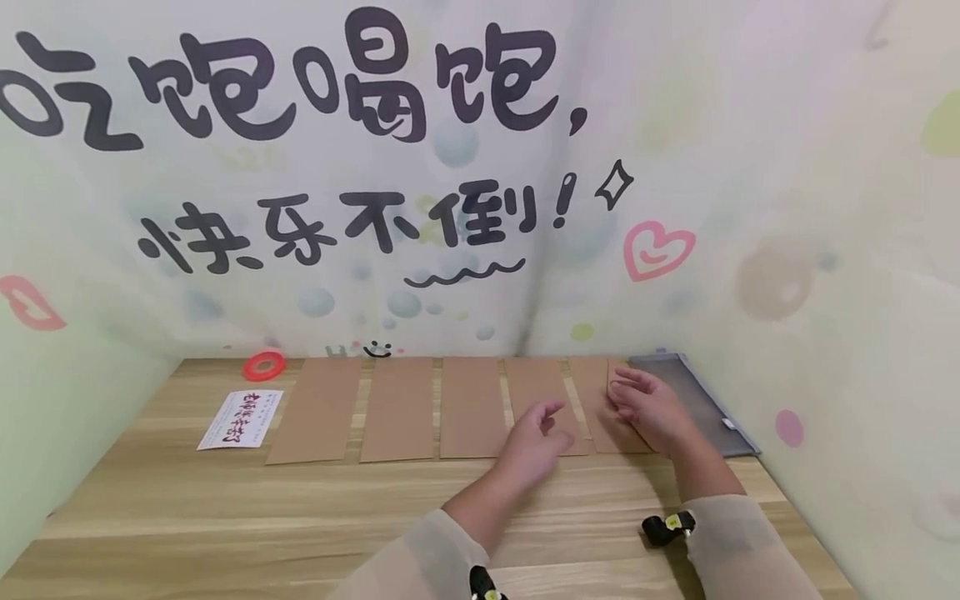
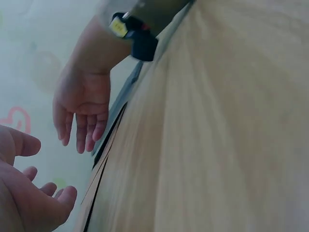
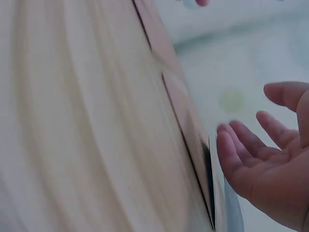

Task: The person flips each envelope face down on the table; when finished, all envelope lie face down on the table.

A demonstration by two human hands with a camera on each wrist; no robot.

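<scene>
Several flat brown cardboard rectangles (image 1: 474, 408) lie in a row along the back of the wooden table. My left hand (image 1: 536, 437) hovers by the near end of the fourth cardboard piece (image 1: 532, 383), fingers loosely bent, thumb apart, nothing in its grasp. Over the fifth cardboard piece (image 1: 591, 400) is my right hand (image 1: 652, 412), partly covering it and the dark zip pouch (image 1: 693, 396) at the right. In the right wrist view, the fingers of the right hand (image 3: 270, 159) are spread from the thumb and hold nothing. A cardboard edge rises slightly close to those fingertips.
At the back left lies a roll of red tape (image 1: 264, 365). A white card with red writing (image 1: 242, 419) is in front of it. The wooden table (image 1: 262, 525) meets a printed wall sheet (image 1: 450, 308) at the back, with more sheet at both sides.
</scene>
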